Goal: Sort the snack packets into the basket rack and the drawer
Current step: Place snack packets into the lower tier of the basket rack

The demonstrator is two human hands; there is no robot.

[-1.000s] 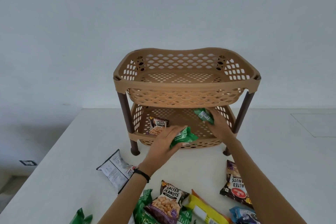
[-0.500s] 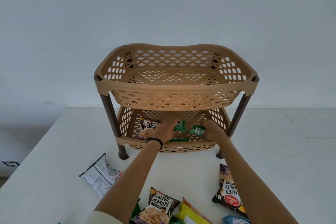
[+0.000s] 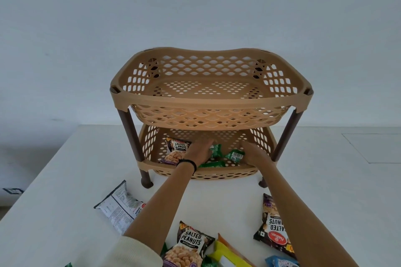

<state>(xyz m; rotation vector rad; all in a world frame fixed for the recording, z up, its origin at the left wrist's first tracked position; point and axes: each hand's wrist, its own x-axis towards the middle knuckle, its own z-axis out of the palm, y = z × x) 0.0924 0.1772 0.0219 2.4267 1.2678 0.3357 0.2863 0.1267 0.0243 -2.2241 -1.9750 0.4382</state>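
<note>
A tan two-tier basket rack [image 3: 210,104] with brown legs stands on the white table. Both my hands reach into its lower basket [image 3: 149,163]. My left hand [image 3: 200,150] rests on a small green packet [image 3: 216,150]. My right hand [image 3: 253,154] touches another green packet [image 3: 234,155]. A third green packet [image 3: 211,165] lies at the front. A salted peanuts packet [image 3: 175,153] lies in the lower basket's left part. The upper basket holds nothing. No drawer is in view.
On the table in front of the rack lie a grey-white packet [image 3: 120,207], a salted peanuts packet [image 3: 191,245], a yellow packet [image 3: 230,254], a dark peanuts packet [image 3: 274,225] and a blue packet [image 3: 282,262]. The table's left edge [image 3: 41,171] drops off.
Both hands went deeper into the lower basket with their green packets, which now lie on its floor. The camera has moved closer and tilted, so the rack looks larger.
</note>
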